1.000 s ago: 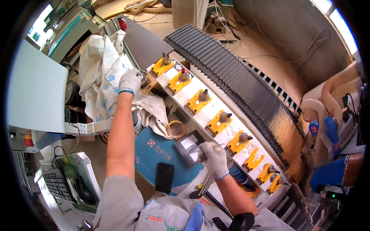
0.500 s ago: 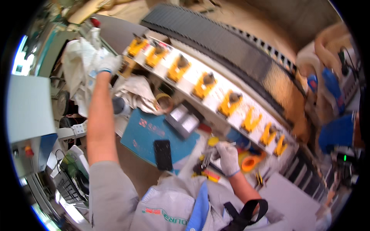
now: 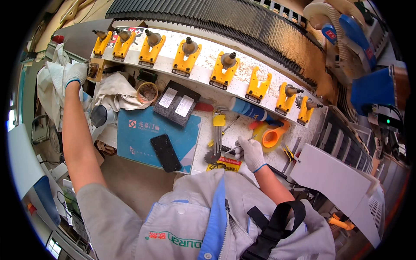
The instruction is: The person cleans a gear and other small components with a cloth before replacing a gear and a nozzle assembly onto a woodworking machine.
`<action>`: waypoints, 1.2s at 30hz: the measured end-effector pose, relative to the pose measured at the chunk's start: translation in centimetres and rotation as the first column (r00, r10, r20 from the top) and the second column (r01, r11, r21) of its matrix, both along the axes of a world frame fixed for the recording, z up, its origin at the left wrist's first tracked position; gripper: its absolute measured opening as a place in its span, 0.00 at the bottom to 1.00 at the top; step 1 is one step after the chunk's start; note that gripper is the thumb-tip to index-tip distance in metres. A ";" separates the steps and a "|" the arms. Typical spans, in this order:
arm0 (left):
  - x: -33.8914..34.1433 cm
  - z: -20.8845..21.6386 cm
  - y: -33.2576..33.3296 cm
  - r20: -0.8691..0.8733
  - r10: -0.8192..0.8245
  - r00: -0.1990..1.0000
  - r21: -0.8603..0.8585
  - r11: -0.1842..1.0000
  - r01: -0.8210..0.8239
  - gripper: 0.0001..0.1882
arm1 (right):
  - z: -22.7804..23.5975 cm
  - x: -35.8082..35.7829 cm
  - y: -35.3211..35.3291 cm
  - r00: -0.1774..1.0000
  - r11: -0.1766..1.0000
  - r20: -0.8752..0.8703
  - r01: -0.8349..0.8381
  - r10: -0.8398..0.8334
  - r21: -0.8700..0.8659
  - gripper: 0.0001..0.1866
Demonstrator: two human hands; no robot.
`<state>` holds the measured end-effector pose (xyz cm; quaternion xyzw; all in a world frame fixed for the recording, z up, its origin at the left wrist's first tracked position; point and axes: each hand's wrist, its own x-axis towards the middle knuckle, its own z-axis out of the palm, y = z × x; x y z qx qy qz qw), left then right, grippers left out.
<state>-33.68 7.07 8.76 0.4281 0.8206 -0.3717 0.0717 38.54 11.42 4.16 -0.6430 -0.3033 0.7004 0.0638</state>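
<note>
My left hand (image 3: 75, 73), in a white knit glove, is stretched out to the far left, its fingers closed on a crumpled white cloth (image 3: 51, 82). They are partly lost against the fabric. Over the bench, my gloved right hand (image 3: 252, 154) pinches a thin metal rod (image 3: 234, 148) that slants across its fingers. Left of this hand lie a set of hex keys (image 3: 218, 130) with a yellow holder and a dark toothed saw blade (image 3: 212, 157). An orange ring-shaped tool (image 3: 272, 137) rests just to its right.
A white rail (image 3: 164, 71) carries several yellow tool forks (image 3: 186, 60), most holding cutter holders, one without. A black phone (image 3: 165, 152) and a dark box (image 3: 177, 104) lie on a teal board (image 3: 132, 143). Pliers (image 3: 287, 152) lie right of my right hand.
The view has turned and grown sharper, shifting the bench leftward in the picture. My left hand stays at the white cloth. My right hand now sits a little farther from the hex keys.
</note>
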 end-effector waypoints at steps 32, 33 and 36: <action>-0.7 -0.3 -0.4 -0.010 0.076 0.997 0.168 0.983 -0.073 0.32 | -2.8 -0.2 2.2 0.858 0.888 0.260 -0.460 0.442 0.008 0.26; -1.3 -0.1 -0.5 0.011 0.006 1.000 -0.012 1.000 -0.006 0.33 | -3.1 -0.1 2.2 0.851 0.879 0.262 -0.477 0.455 0.022 0.26; 3.3 1.3 2.0 0.065 0.220 0.973 0.436 0.871 -0.226 0.31 | -3.6 0.4 1.8 0.857 0.886 0.277 -0.462 0.435 0.035 0.27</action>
